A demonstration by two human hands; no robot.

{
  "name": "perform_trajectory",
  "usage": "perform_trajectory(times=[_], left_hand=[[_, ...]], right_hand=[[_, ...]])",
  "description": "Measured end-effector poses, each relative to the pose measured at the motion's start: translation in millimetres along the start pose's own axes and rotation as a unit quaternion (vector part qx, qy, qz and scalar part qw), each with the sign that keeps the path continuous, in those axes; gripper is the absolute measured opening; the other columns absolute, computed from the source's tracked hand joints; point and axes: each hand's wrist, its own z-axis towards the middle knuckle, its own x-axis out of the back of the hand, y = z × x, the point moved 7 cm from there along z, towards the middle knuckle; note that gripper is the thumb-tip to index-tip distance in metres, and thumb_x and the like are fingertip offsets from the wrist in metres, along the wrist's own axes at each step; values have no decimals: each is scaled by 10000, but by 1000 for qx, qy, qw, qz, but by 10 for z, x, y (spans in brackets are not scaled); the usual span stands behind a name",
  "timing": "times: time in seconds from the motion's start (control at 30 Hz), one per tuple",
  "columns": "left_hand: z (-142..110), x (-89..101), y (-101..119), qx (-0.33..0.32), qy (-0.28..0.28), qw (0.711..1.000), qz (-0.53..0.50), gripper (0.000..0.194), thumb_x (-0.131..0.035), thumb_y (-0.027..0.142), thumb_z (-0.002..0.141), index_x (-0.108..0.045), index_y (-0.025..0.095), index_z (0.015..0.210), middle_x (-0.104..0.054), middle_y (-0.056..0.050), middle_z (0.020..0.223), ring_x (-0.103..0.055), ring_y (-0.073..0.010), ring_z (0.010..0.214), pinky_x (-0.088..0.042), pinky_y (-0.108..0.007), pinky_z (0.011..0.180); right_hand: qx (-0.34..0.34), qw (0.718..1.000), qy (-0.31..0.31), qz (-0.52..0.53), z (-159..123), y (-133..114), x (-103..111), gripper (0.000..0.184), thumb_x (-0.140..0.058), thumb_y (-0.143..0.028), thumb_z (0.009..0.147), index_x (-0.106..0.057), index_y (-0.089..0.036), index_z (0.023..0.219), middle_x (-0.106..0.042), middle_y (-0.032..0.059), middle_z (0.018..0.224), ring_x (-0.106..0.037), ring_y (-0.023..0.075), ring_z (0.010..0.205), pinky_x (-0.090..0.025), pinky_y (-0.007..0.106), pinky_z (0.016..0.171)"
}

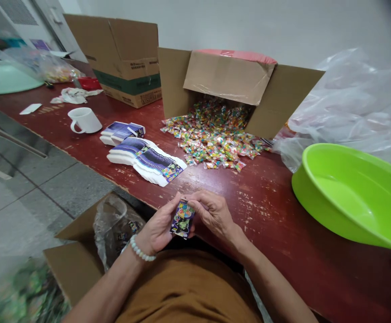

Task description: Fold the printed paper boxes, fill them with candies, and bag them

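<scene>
A small purple printed candy box (pixel 182 219) is held upright between my two hands, just in front of the table's front edge. My left hand (pixel 161 226), with a beaded bracelet at the wrist, wraps round its left side and underside. At the box's top right corner, the fingers of my right hand (pixel 213 213) are pinched together. Flat printed cartons (pixel 148 161) lie fanned in stacks on the table beyond. Wrapped candies (pixel 212 143) spill from a cardboard box (pixel 229 76) lying on its side.
A green basin (pixel 346 202) stands at the right, before plastic bags (pixel 357 103). On the left are a white mug (pixel 85 120) and a closed-sided carton (pixel 128 63). Below the table edge sits an open carton (pixel 77 264) with a plastic liner (pixel 109 224).
</scene>
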Motion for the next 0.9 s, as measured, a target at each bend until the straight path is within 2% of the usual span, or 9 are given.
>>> perform_trajectory(times=[0.1,0.17,0.3,0.53,0.63,0.7,0.77,0.83,0.9], left_hand=[[2,-8,26,-6,-6,1000,-20,477,-596,555,868,-633,207,1192,-693,-39,731,-646,-217,525,-529,-356,485],[6,-9,45,-22,7,1000,-21,515,-562,565,884,-609,216,1260,-704,-41,769,-641,-205,515,-531,-349,488],[-3,-17,102,-62,39,997,-9,505,-531,516,921,-630,171,1276,-735,-90,944,-647,-169,571,-541,-303,504],[4,30,89,-76,41,996,-9,516,-546,511,919,-630,156,1284,-743,-95,817,-657,-180,570,-537,-276,485],[16,62,70,-60,42,997,-20,466,-586,452,908,-645,135,1245,-734,-87,799,-665,-190,555,-546,-293,476],[19,58,82,-51,40,997,-30,380,-611,362,904,-655,141,1209,-730,-65,818,-652,-176,521,-543,-298,457],[23,45,111,-49,44,997,-49,283,-606,260,905,-669,148,1158,-730,-47,850,-651,-156,525,-549,-289,476],[30,37,140,-56,55,994,-73,222,-577,208,920,-679,145,1106,-734,-44,879,-671,-147,583,-562,-272,535],[43,37,135,-53,63,992,-94,208,-555,256,944,-686,139,1053,-737,-51,879,-686,-150,639,-568,-268,597]], right_hand=[[-17,999,-31,0,11,15,-9,157,-592,-281,904,-737,-234,868,-738,51,924,-669,202,883,-501,361,864],[-91,994,-26,63,21,149,-25,138,-649,-310,861,-724,-215,795,-728,46,853,-673,197,818,-525,351,794],[-217,954,-22,208,30,391,-132,224,-811,-366,703,-712,-181,780,-722,50,827,-668,183,728,-540,319,674],[-260,922,-20,287,46,500,-221,263,-828,-381,668,-703,-155,717,-744,83,973,-632,132,587,-483,245,476],[-212,953,-15,215,63,423,-151,241,-773,-393,740,-691,-166,722,-741,68,933,-654,150,667,-517,266,569],[-113,987,-34,107,79,256,-97,206,-694,-378,831,-692,-186,757,-726,61,913,-665,175,788,-537,325,733],[-6,998,-62,-10,43,74,-96,181,-668,-384,865,-695,-205,872,-707,75,993,-647,212,948,-500,394,889],[53,989,-87,-108,-35,-20,-146,363,-735,-439,802,-652,-213,1074,-661,111,1161,-594,261,1095,-457,447,965],[69,974,-99,-191,-112,-28,-215,732,-816,-496,682,-530,-200,1288,-565,158,1331,-521,318,1200,-426,495,999]])
